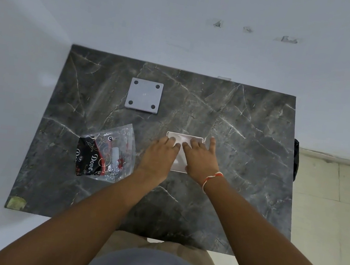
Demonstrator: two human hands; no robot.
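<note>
We are seeing the left hand (159, 155) lying open and flat, its fingers (171, 142) straight and close together, pressing down on the left part of a white rectangular panel (187, 138). Just beside it, the right hand (199, 158) is lying open in the same way, with its fingers stretching across the right part of the panel and its thumb reaching out toward 1 o'clock past the panel's right edge. The two hands are almost meeting at their inner fingers, and neither is curling round anything. A red and white thread band (211, 179) is sitting on the right wrist.

We are finding the panel directly under both palms, lying flat on the dark marble table (245, 154) near its middle. Only its far strip at 12 o'clock and a wedge between the hands are showing.

Going from left to right over the rest, a clear plastic packet (104, 156) with black and red printing is lying at about 9 o'clock from the left hand, near it but apart. A grey square plate (144, 95) with four dark round spots at its corners is resting at about 11 o'clock from the hands, well apart.
</note>
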